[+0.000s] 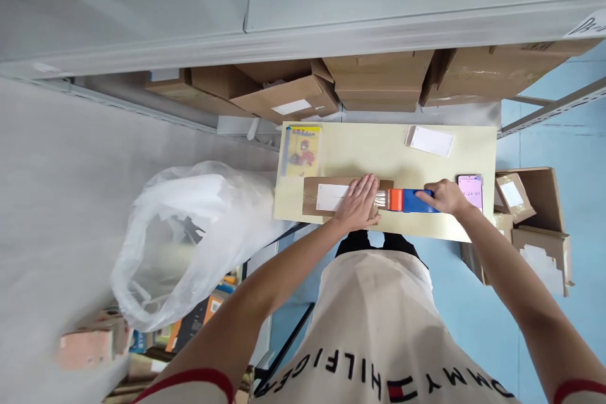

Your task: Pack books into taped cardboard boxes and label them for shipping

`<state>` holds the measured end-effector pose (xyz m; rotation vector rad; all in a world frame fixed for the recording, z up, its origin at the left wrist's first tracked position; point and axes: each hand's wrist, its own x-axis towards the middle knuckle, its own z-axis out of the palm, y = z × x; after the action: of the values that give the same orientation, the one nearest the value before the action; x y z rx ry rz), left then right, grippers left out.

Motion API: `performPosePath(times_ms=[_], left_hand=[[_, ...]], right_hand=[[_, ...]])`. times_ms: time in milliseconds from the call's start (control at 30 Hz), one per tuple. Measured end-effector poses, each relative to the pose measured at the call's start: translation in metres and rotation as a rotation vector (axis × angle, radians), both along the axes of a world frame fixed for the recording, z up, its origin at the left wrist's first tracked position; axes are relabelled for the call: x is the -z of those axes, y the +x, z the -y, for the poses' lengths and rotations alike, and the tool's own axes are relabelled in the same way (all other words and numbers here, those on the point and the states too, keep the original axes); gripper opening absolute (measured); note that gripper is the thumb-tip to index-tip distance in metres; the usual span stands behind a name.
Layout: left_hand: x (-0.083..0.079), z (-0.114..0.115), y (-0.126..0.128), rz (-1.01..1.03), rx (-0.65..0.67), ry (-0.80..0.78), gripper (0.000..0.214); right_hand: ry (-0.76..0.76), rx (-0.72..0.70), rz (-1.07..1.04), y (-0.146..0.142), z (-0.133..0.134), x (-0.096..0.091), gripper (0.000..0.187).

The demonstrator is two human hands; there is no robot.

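Observation:
A flat cardboard box with a white label lies along the near edge of a pale yellow table. My left hand rests flat on top of the box, fingers stretched out. In my right hand is a blue and orange tape dispenser, gripped at its handle. Its orange end sits at the box's right end, where shiny tape shows on the cardboard. Part of the label is hidden under my left hand.
On the table are a yellow book, a stack of white slips and a phone. A large clear plastic bag hangs at the left. Cardboard boxes fill the shelf behind; more boxes stand right.

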<state>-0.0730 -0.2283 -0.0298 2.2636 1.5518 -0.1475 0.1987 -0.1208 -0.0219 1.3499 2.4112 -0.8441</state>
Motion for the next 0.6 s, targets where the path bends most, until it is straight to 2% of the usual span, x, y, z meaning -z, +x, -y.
performPosePath(times_ms=[67, 133, 267, 333, 400, 500, 600], left_hand=[[-0.001, 0.000, -0.002, 0.024, -0.009, -0.019, 0.095], [-0.004, 0.000, -0.003, 0.041, 0.010, -0.043, 0.092], [-0.011, -0.001, -0.002, 0.046, 0.106, -0.060, 0.068], [-0.013, -0.003, 0.002, 0.031, 0.107, -0.045, 0.059], [-0.015, -0.005, 0.007, 0.013, 0.089, -0.041, 0.054], [-0.017, -0.008, 0.015, 0.017, 0.047, -0.060, 0.056], [-0.018, -0.011, 0.012, 0.106, -0.004, -0.066, 0.077]], right_hand=[[0.005, 0.015, 0.079, 0.003, 0.000, -0.008, 0.070], [0.016, 0.030, 0.177, -0.010, 0.002, -0.021, 0.067], [0.054, 0.061, 0.279, -0.067, 0.017, -0.045, 0.054], [0.075, 0.047, 0.269, -0.092, 0.026, -0.050, 0.046], [0.064, 0.013, 0.269, -0.104, 0.032, -0.049, 0.038], [0.053, 0.055, 0.271, -0.092, 0.037, -0.041, 0.038], [0.153, 0.254, 0.215, -0.060, 0.044, -0.031, 0.051]])
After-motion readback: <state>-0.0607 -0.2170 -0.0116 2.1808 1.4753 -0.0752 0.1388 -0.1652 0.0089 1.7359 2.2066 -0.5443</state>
